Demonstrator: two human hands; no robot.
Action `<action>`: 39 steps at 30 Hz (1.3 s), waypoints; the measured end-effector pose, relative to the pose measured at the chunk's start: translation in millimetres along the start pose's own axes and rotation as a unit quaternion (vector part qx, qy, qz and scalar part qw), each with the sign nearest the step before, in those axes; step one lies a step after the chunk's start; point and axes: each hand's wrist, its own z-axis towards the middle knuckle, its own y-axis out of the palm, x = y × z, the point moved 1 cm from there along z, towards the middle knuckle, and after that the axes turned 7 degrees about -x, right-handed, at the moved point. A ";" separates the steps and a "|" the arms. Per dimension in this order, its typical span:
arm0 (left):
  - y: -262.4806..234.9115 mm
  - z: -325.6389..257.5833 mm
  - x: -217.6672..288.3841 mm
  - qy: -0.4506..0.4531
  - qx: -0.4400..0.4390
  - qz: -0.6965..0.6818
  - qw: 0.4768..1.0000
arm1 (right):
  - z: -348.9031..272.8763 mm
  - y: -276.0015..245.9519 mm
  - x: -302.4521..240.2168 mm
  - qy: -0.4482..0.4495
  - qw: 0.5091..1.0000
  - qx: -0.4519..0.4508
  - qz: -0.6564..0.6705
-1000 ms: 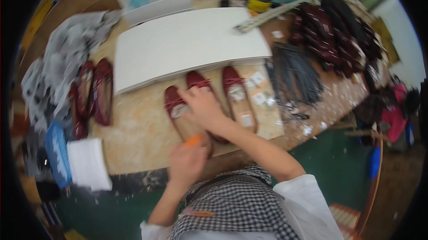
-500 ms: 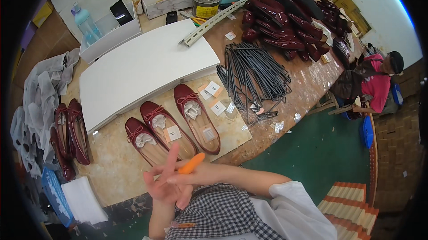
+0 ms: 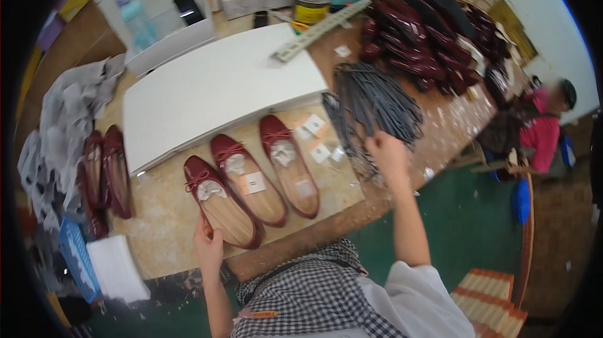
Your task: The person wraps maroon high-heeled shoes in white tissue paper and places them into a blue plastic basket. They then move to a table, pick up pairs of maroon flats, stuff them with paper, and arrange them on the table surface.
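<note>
1. The left hand (image 3: 208, 247) rests at the near edge of the workbench (image 3: 169, 237), touching the heel end of the nearest dark red flat shoe (image 3: 220, 201). Its fingers curl over the shoe's back rim, with a small orange thing between them; what that thing is I cannot tell.
2. That shoe lies sole-down, toe pointing away and to the left, with a bow on the toe and white paper stuffed inside.
3. Two more red flats lie just beside it to the right, side by side: the middle shoe (image 3: 248, 178), with a white label on its insole, and the right shoe (image 3: 290, 165).
4. The right hand (image 3: 386, 156) reaches out over the right part of the bench, at the near edge of a heap of thin dark strips (image 3: 377, 102). Its fingers are bent down onto the strips; whether they pinch one I cannot tell.
5. Small white tags (image 3: 317, 140) lie scattered between the right shoe and the strips.
6. A large white board (image 3: 213, 87) lies flat behind the three shoes.
7. A pair of dark red shoes (image 3: 107, 171) sits at the left, next to crumpled grey paper (image 3: 63, 124).
8. A pile of dark red shoes (image 3: 427, 30) fills the far right corner.
9. A long ruler (image 3: 323, 27) and a round tin (image 3: 311, 4) lie beyond the board.
10. Another person in pink (image 3: 543, 134) sits at the far right, away from the bench.
</note>
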 end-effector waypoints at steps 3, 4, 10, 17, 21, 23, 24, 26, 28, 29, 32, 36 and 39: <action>-11.8 -14.7 -9.2 -0.034 0.113 -0.354 0.928 | -2.7 -7.9 16.3 0.006 0.963 -0.022 0.270; -20.6 -10.4 -30.4 -0.034 -0.031 -0.512 0.858 | -2.2 -7.5 1.6 -0.047 0.972 0.006 0.229; 24.2 3.6 50.8 -0.132 -0.068 -0.495 0.856 | -28.1 -15.6 -100.7 -0.092 0.994 -0.002 0.065; 17.4 21.1 58.7 -0.047 -0.073 -0.561 0.823 | -33.9 -27.5 -128.5 -0.186 0.982 0.021 0.040; 22.0 22.5 58.4 -0.026 0.011 -0.450 0.893 | -71.2 -38.1 -173.6 -0.167 0.920 -0.201 0.291; 21.2 26.7 50.3 0.023 0.047 -0.388 0.920 | -95.1 -31.3 -195.4 -0.236 0.873 -0.272 0.329; 19.2 28.7 47.4 0.044 0.051 -0.348 0.935 | -99.3 -28.5 -202.2 -0.237 0.867 -0.293 0.325; 19.9 29.6 56.1 0.087 0.067 -0.307 0.945 | -104.0 -20.7 -210.4 -0.237 0.856 -0.335 0.316; 19.9 27.6 62.4 0.115 0.070 -0.273 0.952 | -103.2 -14.6 -219.1 -0.259 0.847 -0.335 0.321; 19.6 26.4 63.7 0.122 0.066 -0.260 0.956 | -102.0 -12.0 -222.6 -0.270 0.843 -0.335 0.323; 17.9 22.8 66.8 0.126 0.054 -0.250 0.959 | -98.8 -5.7 -228.0 -0.261 0.847 -0.339 0.317; 27.3 16.8 65.3 0.146 0.052 -0.201 0.967 | -109.7 -3.9 -241.2 -0.334 0.873 -0.168 0.312; 42.3 3.7 52.9 0.103 0.099 -0.226 0.964 | -109.2 10.6 -245.4 -0.395 0.876 -0.038 0.275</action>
